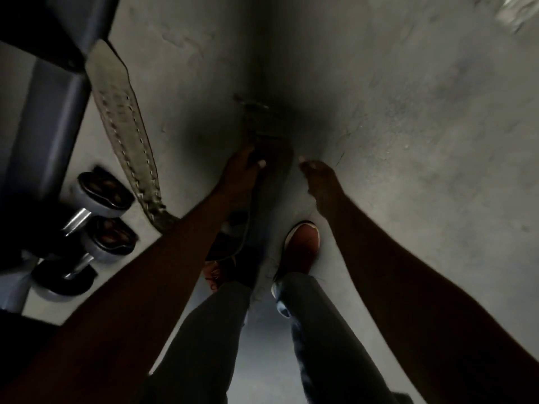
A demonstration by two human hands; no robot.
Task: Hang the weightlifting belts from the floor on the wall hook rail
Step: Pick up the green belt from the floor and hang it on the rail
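Two belts on the floor (408, 141). Left hand (243, 167) looks clamped on the dark belt (264, 132) at 12 o'clock, right hand (319, 177) loose beside it, holding nothing. Pale belt (122, 126) lies at 10 o'clock. I'd get both hands under it before lifting.

2 dumbbells (78, 265), grey floor (408, 141)

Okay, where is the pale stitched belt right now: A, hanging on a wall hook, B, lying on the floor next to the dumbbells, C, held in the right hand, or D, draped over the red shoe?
B: the pale stitched belt lies stretched out on the grey floor beside the dumbbells.
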